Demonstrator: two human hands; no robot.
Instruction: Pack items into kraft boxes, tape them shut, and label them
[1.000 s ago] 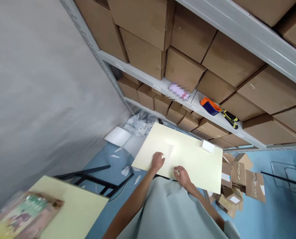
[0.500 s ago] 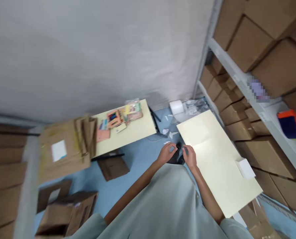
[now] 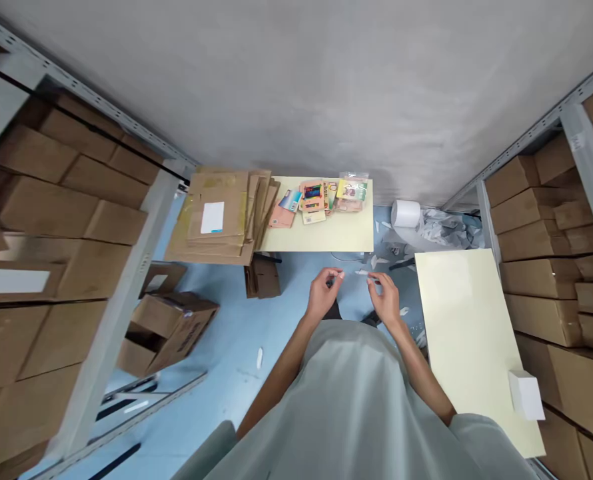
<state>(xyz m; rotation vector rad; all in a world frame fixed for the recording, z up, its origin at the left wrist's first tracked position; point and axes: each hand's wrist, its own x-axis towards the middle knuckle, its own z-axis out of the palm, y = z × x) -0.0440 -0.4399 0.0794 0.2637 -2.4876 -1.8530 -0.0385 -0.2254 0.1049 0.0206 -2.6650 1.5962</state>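
My left hand (image 3: 321, 295) is held in the air in front of my body, its fingers loosely curled with a gap to the thumb and nothing visible in it. At about the same height, my right hand (image 3: 386, 298) is bent the same way, also with nothing visible in it. The two hands are apart, palms turned toward each other. Beyond them stands a cream table (image 3: 321, 237) bearing several colourful packets (image 3: 312, 197) and a stack of flattened cardboard (image 3: 216, 193). Nearest my right hand is a second cream table (image 3: 469, 320), with a white box (image 3: 526, 395) at its edge.
Shelves of cardboard boxes (image 3: 541, 267) line the right side, and more boxes (image 3: 71, 207) fill the left rack. A white roll (image 3: 405, 214) and crumpled plastic wrap (image 3: 446, 230) lie by the wall. An open carton (image 3: 171, 330) sits on the blue floor (image 3: 231, 380) among paper scraps.
My view has turned left, so the tables and shelves appear rotated and the left rack shows more fully. The hands have moved slightly further apart and stay loosely curled.
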